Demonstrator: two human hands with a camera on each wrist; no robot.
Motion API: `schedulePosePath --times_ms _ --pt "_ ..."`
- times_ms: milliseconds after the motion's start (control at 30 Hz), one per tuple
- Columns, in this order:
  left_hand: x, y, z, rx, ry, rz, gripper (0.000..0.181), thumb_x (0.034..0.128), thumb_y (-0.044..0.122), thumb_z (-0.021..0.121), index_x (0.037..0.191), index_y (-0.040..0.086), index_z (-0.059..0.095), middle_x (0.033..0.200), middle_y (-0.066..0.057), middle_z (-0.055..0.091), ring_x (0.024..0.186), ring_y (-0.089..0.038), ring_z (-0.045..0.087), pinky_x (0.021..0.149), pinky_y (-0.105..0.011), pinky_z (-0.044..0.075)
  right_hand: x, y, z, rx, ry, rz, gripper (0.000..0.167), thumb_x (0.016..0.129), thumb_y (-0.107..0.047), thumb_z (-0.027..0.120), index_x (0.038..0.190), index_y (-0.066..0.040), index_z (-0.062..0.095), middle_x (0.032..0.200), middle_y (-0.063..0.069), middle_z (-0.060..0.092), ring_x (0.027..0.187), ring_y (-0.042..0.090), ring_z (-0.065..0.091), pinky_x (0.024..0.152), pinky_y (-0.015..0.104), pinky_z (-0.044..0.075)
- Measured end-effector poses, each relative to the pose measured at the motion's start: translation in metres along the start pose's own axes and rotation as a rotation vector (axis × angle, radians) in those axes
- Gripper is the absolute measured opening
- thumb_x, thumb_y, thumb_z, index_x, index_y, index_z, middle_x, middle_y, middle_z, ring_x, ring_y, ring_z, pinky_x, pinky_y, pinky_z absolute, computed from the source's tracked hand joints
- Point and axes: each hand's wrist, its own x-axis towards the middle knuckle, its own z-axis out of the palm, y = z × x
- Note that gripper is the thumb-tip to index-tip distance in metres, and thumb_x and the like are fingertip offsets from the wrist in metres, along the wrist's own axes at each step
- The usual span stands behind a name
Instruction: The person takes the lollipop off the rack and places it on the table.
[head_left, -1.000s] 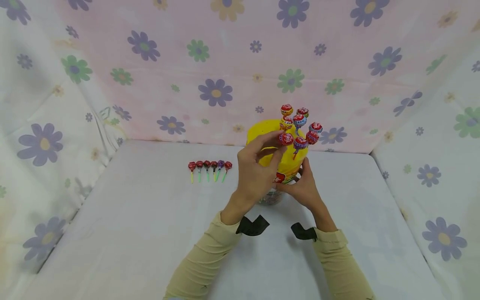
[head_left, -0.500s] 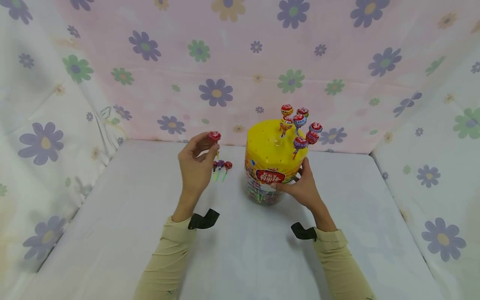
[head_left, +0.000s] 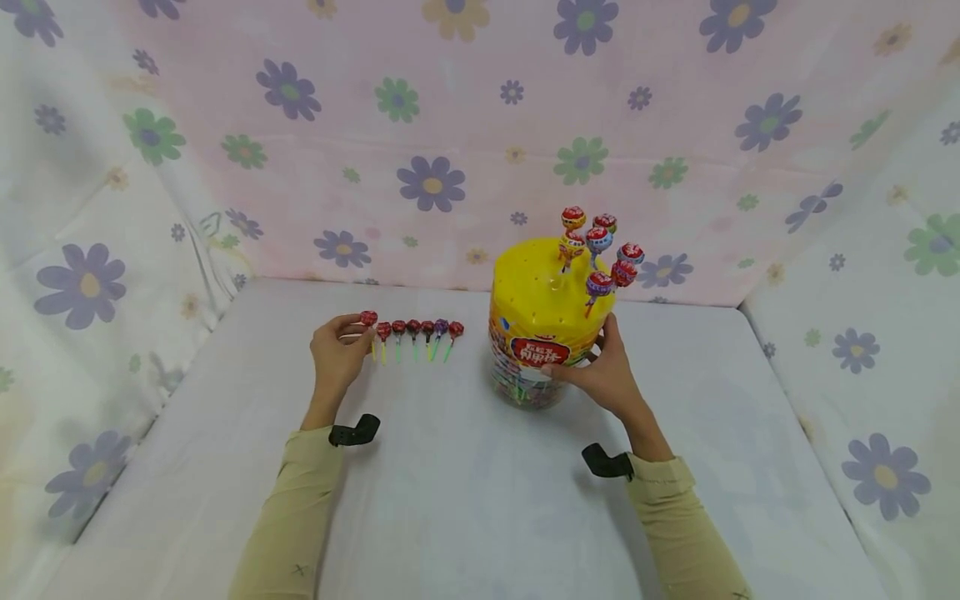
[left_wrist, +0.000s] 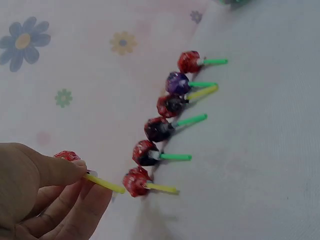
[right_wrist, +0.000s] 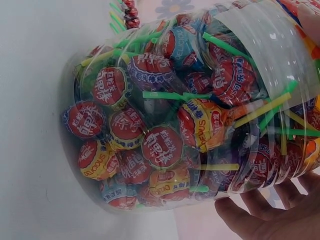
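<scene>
My left hand (head_left: 339, 352) pinches a red lollipop (head_left: 368, 317) at the left end of a row of several lollipops (head_left: 413, 327) lying on the white table. In the left wrist view its yellow stick (left_wrist: 107, 184) points toward the row, beside the end lollipop (left_wrist: 136, 181). My right hand (head_left: 603, 372) grips the right side of the clear jar with a yellow lid (head_left: 528, 283). Several lollipops (head_left: 599, 285) stand upright in the lid's right part. Through the jar wall in the right wrist view, wrapped lollipops (right_wrist: 162, 146) fill the inside.
The white table (head_left: 465, 500) is bounded behind by a pink flowered cloth (head_left: 480, 108), with white flowered cloths at the left (head_left: 82, 358) and right (head_left: 877, 358). Each wrist wears a black strap.
My left hand has moved from the lid, holding a red lollipop, left and down to the row's left end. My right hand keeps its grip on the jar.
</scene>
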Motion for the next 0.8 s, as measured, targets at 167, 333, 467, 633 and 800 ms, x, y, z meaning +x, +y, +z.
schedulePosePath --times_ms 167,333,467,633,800 --pt "0.009 -0.018 -0.001 0.145 -0.021 -0.088 0.037 0.0935 0.005 0.070 0.125 -0.012 0.063 0.111 -0.032 0.070 0.090 -0.036 0.074 0.056 -0.007 0.049 0.000 0.001 0.000 -0.002 0.003 -0.004 0.095 0.080 -0.017 0.088 0.152 -0.019 0.026 0.150 0.008 0.042 0.139 0.033 0.042 0.113 0.063 0.039" --pt "0.016 -0.031 0.000 0.258 -0.025 -0.100 0.035 0.0918 0.006 0.069 0.121 -0.012 0.065 0.107 -0.031 0.071 0.094 -0.040 0.072 0.058 -0.012 0.045 0.000 0.002 0.000 -0.002 0.002 0.003 0.096 0.080 -0.018 0.089 0.152 -0.019 0.026 0.150 0.008 0.042 0.139 0.033 0.042 0.113 0.063 0.039" --pt "0.019 -0.039 0.000 0.284 -0.025 -0.096 0.033 0.0895 0.004 0.071 0.119 -0.010 0.067 0.104 -0.029 0.073 0.089 -0.036 0.072 0.059 -0.012 0.045 0.001 0.000 0.000 -0.009 0.002 0.009 0.096 0.080 -0.018 0.089 0.153 -0.020 0.026 0.150 0.008 0.042 0.139 0.033 0.042 0.113 0.062 0.039" --pt "0.021 -0.040 -0.003 0.297 -0.029 -0.068 0.036 0.0881 0.005 0.075 0.119 -0.010 0.067 0.102 -0.028 0.073 0.086 -0.034 0.072 0.057 -0.012 0.045 0.001 0.000 0.000 -0.018 0.006 0.013 0.097 0.080 -0.019 0.089 0.153 -0.020 0.025 0.151 0.008 0.041 0.139 0.033 0.042 0.113 0.062 0.040" --pt "0.024 -0.027 -0.005 0.301 -0.019 0.009 0.037 0.0881 0.005 0.076 0.120 -0.011 0.066 0.101 -0.029 0.073 0.090 -0.041 0.073 0.060 -0.014 0.045 0.000 -0.002 0.000 -0.023 0.008 0.026 0.097 0.080 -0.020 0.089 0.153 -0.020 0.025 0.151 0.009 0.041 0.140 0.033 0.042 0.113 0.062 0.040"
